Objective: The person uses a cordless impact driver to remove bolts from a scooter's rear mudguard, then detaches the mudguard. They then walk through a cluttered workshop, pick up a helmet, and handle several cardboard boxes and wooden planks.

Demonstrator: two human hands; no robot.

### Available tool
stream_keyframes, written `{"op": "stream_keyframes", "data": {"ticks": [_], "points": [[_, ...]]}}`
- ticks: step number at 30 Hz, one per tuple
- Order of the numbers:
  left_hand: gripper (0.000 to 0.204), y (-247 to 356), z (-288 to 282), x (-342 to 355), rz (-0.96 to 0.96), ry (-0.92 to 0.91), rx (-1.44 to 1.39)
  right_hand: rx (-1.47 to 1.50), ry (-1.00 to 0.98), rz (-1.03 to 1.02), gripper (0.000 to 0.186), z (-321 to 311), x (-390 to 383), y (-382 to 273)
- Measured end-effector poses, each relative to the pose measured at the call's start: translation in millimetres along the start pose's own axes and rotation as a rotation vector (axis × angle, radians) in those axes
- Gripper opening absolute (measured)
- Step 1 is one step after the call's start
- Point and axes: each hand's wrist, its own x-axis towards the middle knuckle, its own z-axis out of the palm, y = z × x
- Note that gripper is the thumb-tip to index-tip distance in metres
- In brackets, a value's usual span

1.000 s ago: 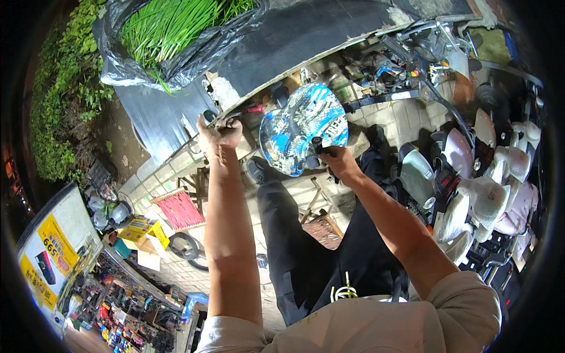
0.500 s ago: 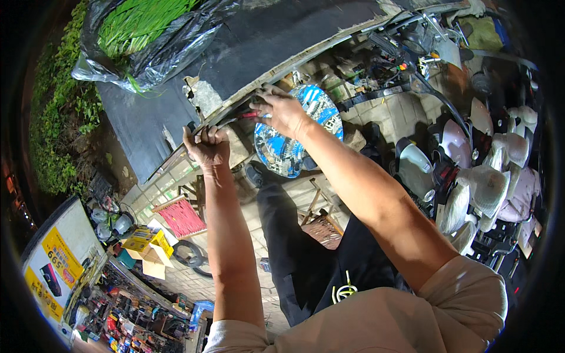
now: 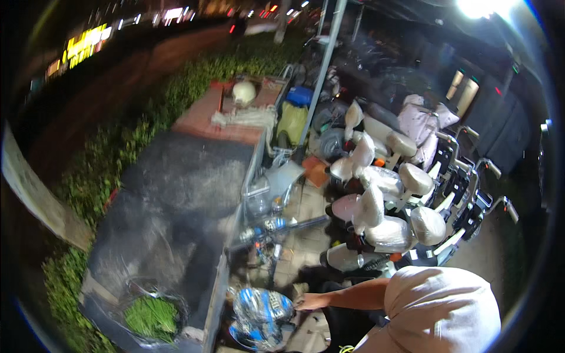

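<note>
My right hand (image 3: 303, 300) reaches in from the lower right, at the right edge of a blue, white and black patterned piece (image 3: 262, 312). Motion blur hides its fingers, so I cannot tell whether it holds anything. My left hand does not show. Left of the patterned piece runs the metal edge of a dark worktop (image 3: 165, 217), with a plastic bag of green stalks (image 3: 152, 317) lying on it. Bike parts and tubing (image 3: 268, 232) lie beside the worktop on the paving.
Rows of scooters with wrapped seats (image 3: 388, 235) fill the right. A metal pole (image 3: 323, 70) stands upper middle, near a pale helmet (image 3: 243, 94) on a reddish top. A hedge (image 3: 188, 88) borders a road with blurred lights. A lamp (image 3: 482, 6) glows upper right.
The view has swung right and up, now showing the street, pole and scooters. My left hand has left the picture. My right hand moved to the worktop edge, then back to the patterned piece.
</note>
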Motion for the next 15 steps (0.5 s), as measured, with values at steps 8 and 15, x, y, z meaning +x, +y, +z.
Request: {"op": "stream_keyframes", "data": {"ticks": [8, 15], "points": [[0.025, 36.8, 137.9, -68.2, -0.037, -0.289, 0.442, 0.522, 0.889, 0.065, 0.028, -91.5, -249.3, 44.5], [0.023, 30.8, 184.6, -108.2, -0.023, -0.338, 0.653, 0.465, 0.731, 0.061, 0.039, -39.5, -288.2, 19.8]]}}
